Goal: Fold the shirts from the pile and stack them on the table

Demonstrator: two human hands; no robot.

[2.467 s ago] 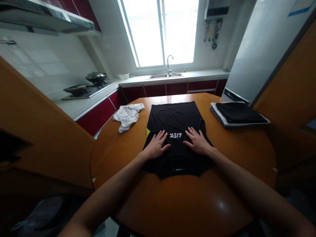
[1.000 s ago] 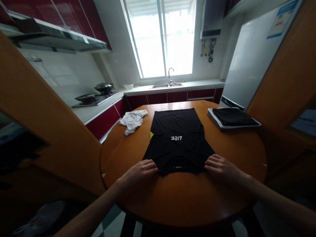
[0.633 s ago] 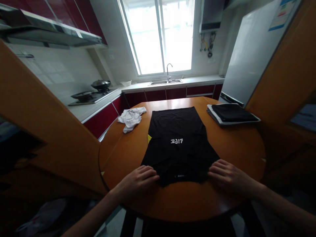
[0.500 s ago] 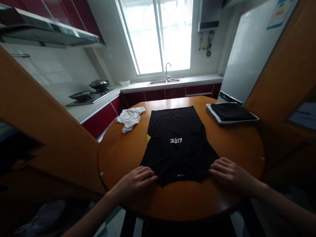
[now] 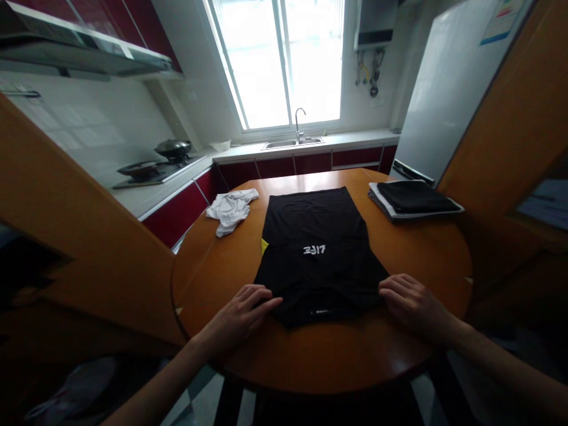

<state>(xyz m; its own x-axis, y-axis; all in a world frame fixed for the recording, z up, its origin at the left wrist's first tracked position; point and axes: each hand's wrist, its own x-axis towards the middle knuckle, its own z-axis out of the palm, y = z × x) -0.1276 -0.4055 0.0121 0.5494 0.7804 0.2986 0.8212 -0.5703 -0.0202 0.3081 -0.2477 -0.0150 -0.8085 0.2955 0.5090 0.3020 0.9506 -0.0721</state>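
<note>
Left hand (image 5: 244, 310) and right hand (image 5: 412, 300) are held well apart, each placed at one near side corner of the black shirt (image 5: 317, 222), fingers curled at its edge; whether cloth is pinched cannot be told. Shirt is spread flat between and beyond the hands, mid worktop (image 5: 310, 361), neckline turned toward the near edge, white lettering (image 5: 314, 249) seen near its middle. Yellow patch (image 5: 264, 245) is shown at its left side. White cloth (image 5: 231, 208) is seen crumpled near the far left edge; folded stack (image 5: 415, 198) is placed by the far right edge.
</note>
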